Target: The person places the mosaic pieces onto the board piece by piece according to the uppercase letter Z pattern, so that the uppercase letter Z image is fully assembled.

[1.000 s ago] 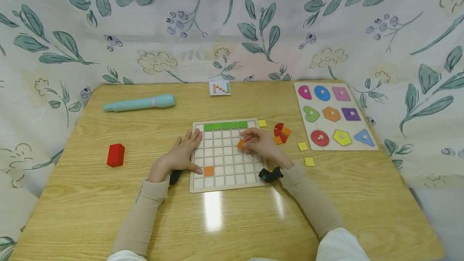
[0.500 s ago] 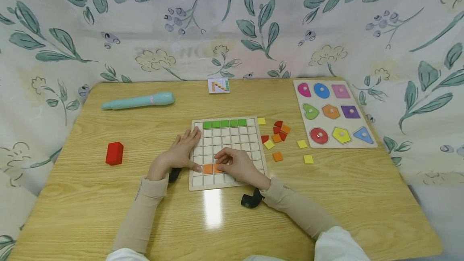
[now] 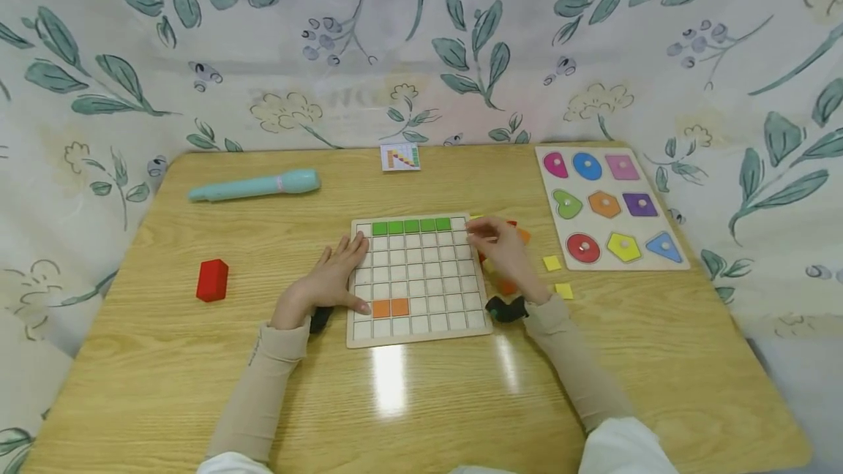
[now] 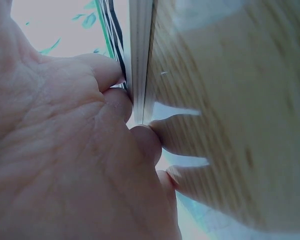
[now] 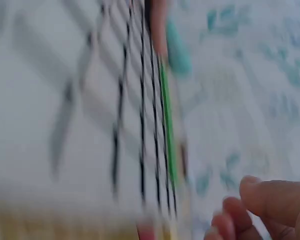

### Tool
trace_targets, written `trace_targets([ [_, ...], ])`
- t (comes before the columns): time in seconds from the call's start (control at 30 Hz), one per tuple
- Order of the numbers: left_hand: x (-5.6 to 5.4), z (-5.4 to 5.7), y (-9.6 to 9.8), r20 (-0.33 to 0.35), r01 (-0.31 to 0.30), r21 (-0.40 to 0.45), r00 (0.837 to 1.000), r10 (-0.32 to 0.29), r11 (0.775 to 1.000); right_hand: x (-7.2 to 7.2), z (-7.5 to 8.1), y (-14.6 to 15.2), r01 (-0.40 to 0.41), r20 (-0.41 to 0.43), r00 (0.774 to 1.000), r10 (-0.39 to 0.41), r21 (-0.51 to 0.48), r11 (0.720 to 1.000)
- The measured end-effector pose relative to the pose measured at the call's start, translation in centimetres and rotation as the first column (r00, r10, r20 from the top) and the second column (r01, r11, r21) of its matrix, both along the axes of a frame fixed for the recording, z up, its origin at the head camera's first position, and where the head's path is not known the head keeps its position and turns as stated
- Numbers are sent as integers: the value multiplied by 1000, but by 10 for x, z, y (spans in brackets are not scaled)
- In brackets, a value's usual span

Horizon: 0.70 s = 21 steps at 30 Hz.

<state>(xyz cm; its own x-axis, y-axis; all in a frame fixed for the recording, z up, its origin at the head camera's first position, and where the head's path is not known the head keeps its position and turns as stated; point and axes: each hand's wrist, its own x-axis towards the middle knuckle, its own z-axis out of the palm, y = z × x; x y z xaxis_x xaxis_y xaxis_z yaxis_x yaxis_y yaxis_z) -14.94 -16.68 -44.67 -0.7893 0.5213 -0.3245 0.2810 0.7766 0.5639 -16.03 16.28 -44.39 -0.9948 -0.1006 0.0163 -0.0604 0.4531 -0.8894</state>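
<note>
A white grid board [image 3: 428, 262] lies on the table with a row of green square tiles [image 3: 411, 226] along its far side. Two orange square tiles [image 3: 399, 307] sit side by side in cells near its lower left. My left hand [image 3: 329, 276] rests on the board's left edge with spread fingers; the left wrist view shows its fingertips against the board's side [image 4: 140, 50]. Over the board's right edge hovers my right hand [image 3: 503, 247], partly covering the loose red, orange and yellow pieces. In the right wrist view its bent fingers [image 5: 275, 200] hold nothing visible.
Two yellow squares [image 3: 552, 262] lie right of my right hand. Beyond them is a shape puzzle board [image 3: 576, 229]. A small pattern card [image 3: 399, 158] is at the back. A teal stick-like object [image 3: 257, 186] and a red block [image 3: 212, 280] lie to the left.
My right hand carried an orange tile left and set it beside the first orange tile. It has since let go and moved back to the board's right edge. My left hand stays put.
</note>
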Motion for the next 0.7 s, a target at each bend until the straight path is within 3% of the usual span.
trace_targets([
  [0.07,-1,-1,0,-3,4,-1,1000,-4,1000,-6,1,28,126,-38,992,-124,67,990],
  [0.17,-1,-2,-1,-8,10,6,1000,-10,1000,-9,0,61,229,-57,973,-224,132,964],
  [0.37,1,3,-3,-8,5,9,1000,-5,1000,-7,-12,85,145,11,989,-149,173,974],
  [0.7,0,2,1,2,7,19,1000,-7,1000,-11,-12,76,124,-54,992,-115,213,969],
])
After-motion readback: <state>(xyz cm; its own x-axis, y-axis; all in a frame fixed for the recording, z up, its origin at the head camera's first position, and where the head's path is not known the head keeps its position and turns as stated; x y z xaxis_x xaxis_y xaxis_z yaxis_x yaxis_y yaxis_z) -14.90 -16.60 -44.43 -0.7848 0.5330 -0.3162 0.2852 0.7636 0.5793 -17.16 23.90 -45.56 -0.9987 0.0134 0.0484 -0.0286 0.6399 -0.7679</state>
